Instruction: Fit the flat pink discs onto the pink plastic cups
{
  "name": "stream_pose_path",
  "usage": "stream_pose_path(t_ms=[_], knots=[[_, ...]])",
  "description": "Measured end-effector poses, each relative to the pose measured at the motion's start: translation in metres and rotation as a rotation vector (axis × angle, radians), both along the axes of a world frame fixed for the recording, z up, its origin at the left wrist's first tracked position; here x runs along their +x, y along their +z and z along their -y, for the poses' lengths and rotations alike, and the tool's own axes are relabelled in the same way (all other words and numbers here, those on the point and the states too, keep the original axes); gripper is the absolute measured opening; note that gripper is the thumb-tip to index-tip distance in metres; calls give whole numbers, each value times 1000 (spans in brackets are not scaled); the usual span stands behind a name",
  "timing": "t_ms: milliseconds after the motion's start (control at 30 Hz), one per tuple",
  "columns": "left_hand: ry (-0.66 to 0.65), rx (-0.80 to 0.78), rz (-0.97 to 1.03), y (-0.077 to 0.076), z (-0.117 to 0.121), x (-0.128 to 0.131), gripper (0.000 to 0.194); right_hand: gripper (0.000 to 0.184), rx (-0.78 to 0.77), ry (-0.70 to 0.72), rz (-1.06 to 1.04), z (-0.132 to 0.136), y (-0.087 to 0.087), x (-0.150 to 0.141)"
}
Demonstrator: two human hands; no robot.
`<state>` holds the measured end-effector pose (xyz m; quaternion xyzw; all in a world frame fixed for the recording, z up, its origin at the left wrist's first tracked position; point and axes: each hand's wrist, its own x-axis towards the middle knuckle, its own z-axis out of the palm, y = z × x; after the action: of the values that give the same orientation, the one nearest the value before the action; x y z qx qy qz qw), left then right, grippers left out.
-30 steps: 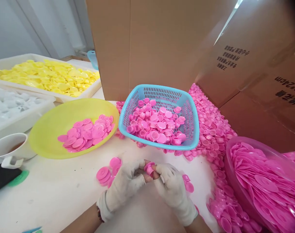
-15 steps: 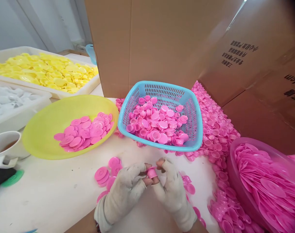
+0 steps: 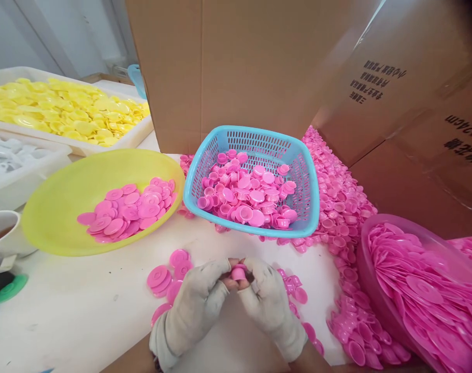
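Both my hands wear whitish fingerless gloves and meet over the white table. Between the fingertips of my left hand (image 3: 202,298) and my right hand (image 3: 265,295) is a small pink toy cup (image 3: 239,273), with a flat pink rim or disc along its upper side. Fingers of both hands close on it and cover part of it. Beside my left hand lie several flat pink discs (image 3: 159,280). Small pink cups (image 3: 294,284) are scattered just right of my right hand.
A blue basket (image 3: 251,231) holds pink cups and discs. Left of it, a yellow bowl (image 3: 53,217) holds pink discs. Piled cups (image 3: 340,207) and a pink tub (image 3: 370,248) of discs stand right. Cardboard (image 3: 236,67) rises behind; a mug (image 3: 20,238) sits far left.
My right hand's raised fingers have come down onto the top of the pink toy cup. The view has shifted slightly, so surroundings appear a little further left.
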<state>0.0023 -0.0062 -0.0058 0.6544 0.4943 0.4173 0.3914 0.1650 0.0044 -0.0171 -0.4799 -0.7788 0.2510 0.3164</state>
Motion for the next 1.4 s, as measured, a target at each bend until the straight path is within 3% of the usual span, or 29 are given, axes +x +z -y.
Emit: stream_pose_path(t_ms=[67, 133, 200, 300, 433, 600, 900, 1033, 1100, 1200, 1267, 1333, 1400], knots=[[40, -204, 127, 1, -5, -1, 24, 19, -36, 0, -54, -3, -1, 1], [66, -361, 270, 3, -10, -4, 35, 39, 52, 62, -104, -5, -1, 2], [19, -415, 347, 3, -12, -8, 37, 48, 182, 173, -102, -7, -2, 4], [-97, -330, 316, 0, -11, -13, 36, 40, 193, 205, -132, -8, 2, 6], [-29, -81, 178, -1, -6, -14, 42, 28, -81, 138, -278, -6, 9, 7], [-21, 108, 26, 6, -6, -9, 17, 23, -140, 151, -341, 0, 9, 1], [-7, -40, 51, 1, -4, -7, 14, 11, -128, 73, -155, 3, 4, -4], [-57, -118, 32, 8, -16, -24, 30, 11, -96, 143, -136, -8, 19, -3], [-23, -156, -97, 15, -24, -42, 35, 13, 77, 91, -83, -20, 36, 2], [93, -180, -558, 20, -33, -72, 28, 41, 493, -234, -52, -39, 66, 15], [81, -201, -861, 18, -36, -85, 23, 53, 634, -360, -40, -45, 82, 24], [4, -224, -997, 12, -36, -89, 23, 42, 598, -325, 3, -42, 89, 32], [-51, -232, -984, 5, -36, -86, 26, 21, 401, -160, 105, -31, 83, 38]])
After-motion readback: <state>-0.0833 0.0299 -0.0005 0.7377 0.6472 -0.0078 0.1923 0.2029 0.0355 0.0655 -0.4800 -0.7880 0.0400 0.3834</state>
